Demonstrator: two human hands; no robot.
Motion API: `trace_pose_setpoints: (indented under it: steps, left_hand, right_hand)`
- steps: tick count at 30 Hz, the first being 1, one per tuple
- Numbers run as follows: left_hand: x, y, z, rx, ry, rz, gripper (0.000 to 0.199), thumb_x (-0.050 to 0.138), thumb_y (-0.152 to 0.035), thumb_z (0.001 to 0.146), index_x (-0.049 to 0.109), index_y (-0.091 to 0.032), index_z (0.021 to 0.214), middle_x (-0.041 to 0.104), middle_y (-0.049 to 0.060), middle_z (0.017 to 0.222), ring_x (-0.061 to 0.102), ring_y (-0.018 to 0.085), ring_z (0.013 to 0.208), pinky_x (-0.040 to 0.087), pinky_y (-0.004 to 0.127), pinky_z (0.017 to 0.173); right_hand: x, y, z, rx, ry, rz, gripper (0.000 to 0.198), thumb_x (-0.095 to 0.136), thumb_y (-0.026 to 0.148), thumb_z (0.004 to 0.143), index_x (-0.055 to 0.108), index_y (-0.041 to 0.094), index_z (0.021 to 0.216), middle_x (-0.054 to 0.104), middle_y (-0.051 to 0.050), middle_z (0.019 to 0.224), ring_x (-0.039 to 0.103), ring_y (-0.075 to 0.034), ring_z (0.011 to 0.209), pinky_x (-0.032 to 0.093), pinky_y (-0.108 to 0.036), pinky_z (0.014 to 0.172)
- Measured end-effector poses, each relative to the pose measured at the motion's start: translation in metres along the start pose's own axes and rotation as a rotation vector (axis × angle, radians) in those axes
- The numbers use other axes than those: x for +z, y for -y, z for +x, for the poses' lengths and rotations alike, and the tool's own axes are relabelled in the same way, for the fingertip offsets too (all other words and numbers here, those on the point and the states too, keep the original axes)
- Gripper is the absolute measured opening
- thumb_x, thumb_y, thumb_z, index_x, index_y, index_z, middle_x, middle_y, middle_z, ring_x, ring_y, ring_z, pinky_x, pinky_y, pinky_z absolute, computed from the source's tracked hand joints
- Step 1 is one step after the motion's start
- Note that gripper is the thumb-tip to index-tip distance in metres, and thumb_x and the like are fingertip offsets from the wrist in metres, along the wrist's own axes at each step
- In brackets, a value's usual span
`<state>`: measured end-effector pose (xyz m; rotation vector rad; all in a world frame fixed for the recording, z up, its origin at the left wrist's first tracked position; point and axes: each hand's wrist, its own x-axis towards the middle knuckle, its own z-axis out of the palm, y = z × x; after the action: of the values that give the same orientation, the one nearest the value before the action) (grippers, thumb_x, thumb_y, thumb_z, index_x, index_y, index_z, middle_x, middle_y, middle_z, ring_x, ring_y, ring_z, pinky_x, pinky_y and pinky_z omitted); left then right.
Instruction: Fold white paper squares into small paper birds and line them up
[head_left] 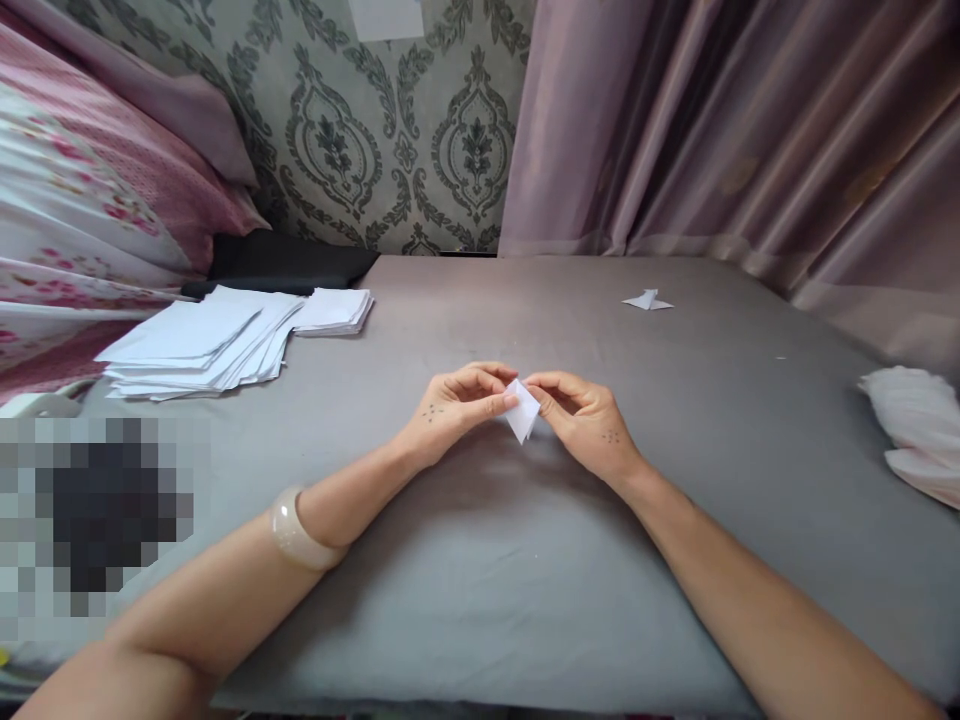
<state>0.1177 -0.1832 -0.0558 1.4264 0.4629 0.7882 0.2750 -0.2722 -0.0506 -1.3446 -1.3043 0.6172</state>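
A small piece of folded white paper [523,412], diamond-shaped, is held up between my two hands near the middle of the grey-covered surface. My left hand [466,405] pinches its left side, thumb on the near face. On the opposite side, the thumb and fingers of my right hand [583,412] close on the paper's right edge. The lower tip of the paper points down toward me, and a second layer shows beside it. Farther back on the right lies a folded white paper figure [648,300], apart from both hands.
Stacks of white paper sheets [187,345] and a smaller paper pile [334,310] lie at the back left, by a black item [292,262]. White crumpled material [915,420] sits at the right edge. Mauve curtains [637,120] and a floral cloth [67,200] flank the grey surface [465,600].
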Motion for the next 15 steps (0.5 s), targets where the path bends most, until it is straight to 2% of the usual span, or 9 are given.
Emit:
trace_pose_setpoints:
  steps: [4,7,11,15]
  left_hand:
    - [0.001,0.003,0.0,-0.134,-0.006,-0.189,0.018,0.079,-0.027,0.07,0.066,-0.014,0.071,0.067,0.002,0.075,0.061,0.012,0.072,0.046,0.029,0.078]
    - [0.002,0.005,0.001,-0.168,-0.062,-0.239,0.02,0.079,-0.027,0.07,0.064,-0.014,0.069,0.068,0.002,0.072,0.062,0.013,0.07,0.047,0.029,0.075]
    - [0.004,0.006,0.001,-0.129,-0.111,-0.208,0.02,0.079,-0.027,0.069,0.064,-0.014,0.068,0.067,0.0,0.069,0.06,0.01,0.067,0.046,0.026,0.073]
    - [0.005,0.007,0.001,-0.082,-0.112,-0.182,0.02,0.079,-0.026,0.069,0.064,-0.014,0.071,0.066,0.0,0.07,0.06,0.008,0.066,0.047,0.024,0.071]
  right_hand:
    - [0.001,0.006,-0.001,0.06,-0.007,0.105,0.012,0.065,0.032,0.081,0.065,0.023,0.088,0.07,0.0,0.084,0.065,-0.014,0.079,0.05,-0.028,0.075]
    - [-0.001,0.011,-0.001,0.114,-0.023,0.167,0.01,0.063,0.031,0.081,0.061,0.022,0.084,0.067,0.001,0.077,0.064,-0.014,0.075,0.05,-0.028,0.074]
    - [0.0,0.013,-0.003,0.131,0.008,0.154,0.017,0.065,0.037,0.079,0.062,0.02,0.08,0.065,-0.001,0.076,0.061,-0.014,0.074,0.049,-0.029,0.073]
    - [0.005,0.008,-0.004,0.113,-0.068,0.083,0.019,0.071,0.036,0.075,0.061,0.02,0.077,0.065,-0.002,0.075,0.06,-0.015,0.07,0.048,-0.031,0.07]
